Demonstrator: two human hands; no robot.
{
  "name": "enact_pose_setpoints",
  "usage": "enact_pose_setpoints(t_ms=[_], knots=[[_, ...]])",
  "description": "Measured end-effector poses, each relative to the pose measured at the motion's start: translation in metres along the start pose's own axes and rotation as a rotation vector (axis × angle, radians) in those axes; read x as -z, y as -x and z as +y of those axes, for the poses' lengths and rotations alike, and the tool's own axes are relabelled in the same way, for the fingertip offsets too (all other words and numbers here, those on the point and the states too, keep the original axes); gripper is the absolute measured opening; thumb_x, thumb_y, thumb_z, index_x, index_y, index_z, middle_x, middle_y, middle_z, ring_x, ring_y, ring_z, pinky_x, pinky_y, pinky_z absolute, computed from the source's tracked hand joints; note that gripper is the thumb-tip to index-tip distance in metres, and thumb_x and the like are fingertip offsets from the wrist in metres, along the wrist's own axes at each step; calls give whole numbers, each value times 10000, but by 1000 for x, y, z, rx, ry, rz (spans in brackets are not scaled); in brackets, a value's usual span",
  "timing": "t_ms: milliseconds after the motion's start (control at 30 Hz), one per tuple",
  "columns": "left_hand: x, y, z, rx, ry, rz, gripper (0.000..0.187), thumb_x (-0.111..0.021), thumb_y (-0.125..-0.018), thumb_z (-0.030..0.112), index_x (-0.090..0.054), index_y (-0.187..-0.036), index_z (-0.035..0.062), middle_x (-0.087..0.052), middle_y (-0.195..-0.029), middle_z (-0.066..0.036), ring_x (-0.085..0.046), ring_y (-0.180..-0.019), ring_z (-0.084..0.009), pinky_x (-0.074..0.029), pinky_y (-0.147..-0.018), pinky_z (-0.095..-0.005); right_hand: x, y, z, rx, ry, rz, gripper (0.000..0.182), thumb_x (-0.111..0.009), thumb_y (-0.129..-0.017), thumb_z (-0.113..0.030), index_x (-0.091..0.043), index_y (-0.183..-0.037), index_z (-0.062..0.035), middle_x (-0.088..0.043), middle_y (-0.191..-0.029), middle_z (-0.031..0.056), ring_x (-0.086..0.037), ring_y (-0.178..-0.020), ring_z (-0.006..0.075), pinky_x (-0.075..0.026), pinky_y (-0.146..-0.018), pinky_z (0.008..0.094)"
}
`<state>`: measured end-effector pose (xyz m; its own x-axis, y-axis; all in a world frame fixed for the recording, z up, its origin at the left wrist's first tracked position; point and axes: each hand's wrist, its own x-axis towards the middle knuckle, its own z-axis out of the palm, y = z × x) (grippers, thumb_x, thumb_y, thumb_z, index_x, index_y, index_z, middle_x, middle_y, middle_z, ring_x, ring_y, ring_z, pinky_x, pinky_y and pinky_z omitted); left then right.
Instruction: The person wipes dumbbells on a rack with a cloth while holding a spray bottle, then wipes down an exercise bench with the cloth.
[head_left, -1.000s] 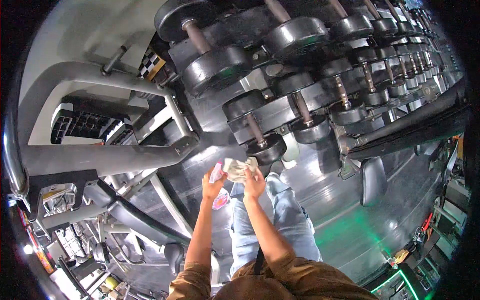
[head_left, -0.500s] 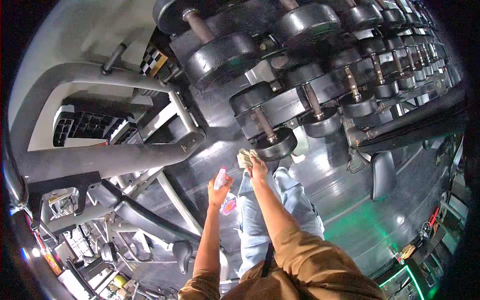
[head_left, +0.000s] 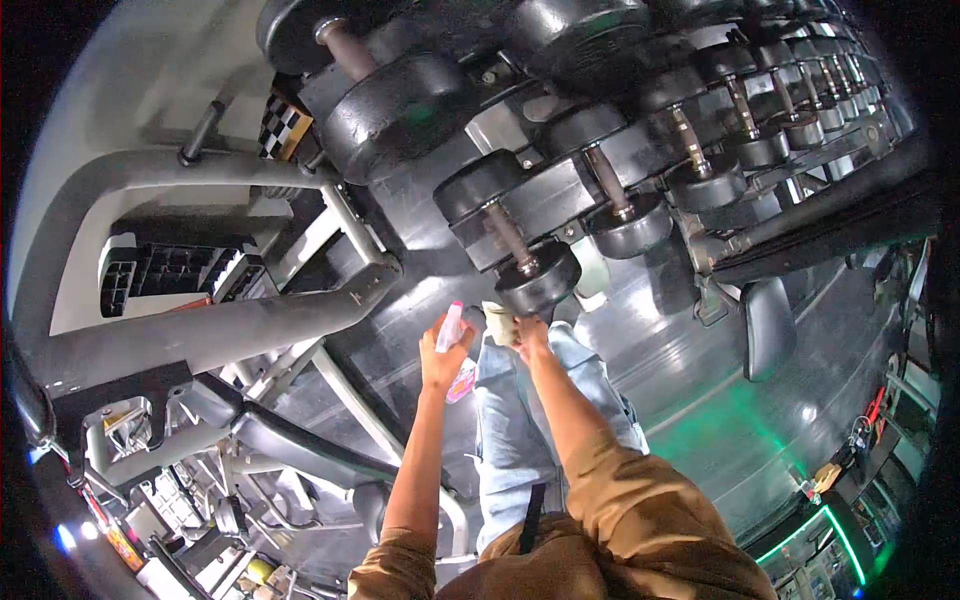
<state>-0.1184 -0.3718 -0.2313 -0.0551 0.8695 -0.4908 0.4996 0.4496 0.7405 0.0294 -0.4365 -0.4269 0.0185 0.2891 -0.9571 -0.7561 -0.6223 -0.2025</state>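
Observation:
My left hand [head_left: 443, 358] is wrapped round the neck of a spray bottle [head_left: 452, 325] with a white and pink trigger head and pink liquid in its clear body. In my right hand [head_left: 530, 337] is a folded cream cloth [head_left: 501, 325], held level with the bottle's head and a short way to its right. Just beyond the cloth is the round black end of the nearest dumbbell [head_left: 538, 279], which lies on the lower tier of the rack. Its bare metal handle [head_left: 511, 238] shows between the two heads.
Black dumbbells [head_left: 607, 180] fill the two-tier rack [head_left: 560, 195] to the upper right. A grey machine frame [head_left: 230, 325] and a padded bench [head_left: 300, 443] stand at the left. Dark flooring [head_left: 690, 390] with green light on it lies at the right.
My left hand has raised the spray bottle up and slightly right, closer to the cloth. My right hand has shifted a little right, and the cloth has turned. The whole view has moved slightly.

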Motion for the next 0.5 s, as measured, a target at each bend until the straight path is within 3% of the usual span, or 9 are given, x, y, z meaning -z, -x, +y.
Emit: enact_pose_setpoints(t_ms=[67,100,167,200,267,333,400,500], knots=[[-17,-8,10,-86,-15,41,215,-771,-768,208,-622,-829,66,-654,-705,-55,-618,-621,-156,-490,-624,-340,36,-5,-3,173,-95,-93,203,-627,-904,-201,-568,-1081,-123,-642,-919,71,-631,-666,188,-455,-415,279],[-25,-9,30,-166,-61,95,305,-808,-744,271,-600,-808,57,-648,-710,-85,-620,-622,-226,-487,-626,-369,36,15,-22,176,-98,-91,203,-627,-904,-201,-568,-1081,-123,-642,-919,71,-631,-666,188,-455,-415,279],[-35,-13,51,-171,-114,98,338,-819,-731,297,-592,-800,56,-643,-707,-92,-620,-624,-245,-487,-624,-378,24,81,-77,253,-168,174,281,-628,-901,-258,-570,-1150,-141,-634,-946,48,-631,-749,155,-502,-509,286],[-40,-15,56,-176,-167,104,370,-831,-719,322,-585,-792,55,-637,-705,-100,-620,-625,-264,-487,-623,-388,23,84,-88,281,-220,159,343,-651,-894,-269,-562,-1201,-145,-620,-989,27,-616,-801,134,-508,-583,278],[-51,-23,61,-113,-189,93,432,-856,-674,371,-587,-797,56,-636,-704,-106,-623,-631,-274,-485,-620,-398,11,93,-106,383,-113,129,360,-648,-901,-258,-553,-1229,-148,-612,-1019,16,-604,-820,124,-493,-594,257],[-61,-29,62,-118,-244,93,504,-877,-622,418,-598,-826,52,-651,-736,-100,-644,-671,-284,-498,-642,-407,0,107,-98,408,-126,200,371,-653,-899,-229,-547,-1243,-138,-613,-1017,14,-595,-797,121,-492,-596,255],[-69,-35,62,-122,-247,93,532,-882,-603,436,-603,-843,52,-658,-755,-94,-654,-695,-289,-505,-658,-409,-6,128,-80,438,-205,84,415,-691,-891,-254,-541,-1255,-122,-617,-1045,12,-610,-873,125,-528,-666,297],[-72,-36,56,-86,-250,87,571,-888,-581,458,-613,-877,54,-669,-791,-85,-669,-738,-297,-517,-687,-411,-10,140,-42,400,-199,-16,413,-692,-896,-274,-545,-1239,-97,-621,-1027,12,-619,-886,136,-524,-705,293]])
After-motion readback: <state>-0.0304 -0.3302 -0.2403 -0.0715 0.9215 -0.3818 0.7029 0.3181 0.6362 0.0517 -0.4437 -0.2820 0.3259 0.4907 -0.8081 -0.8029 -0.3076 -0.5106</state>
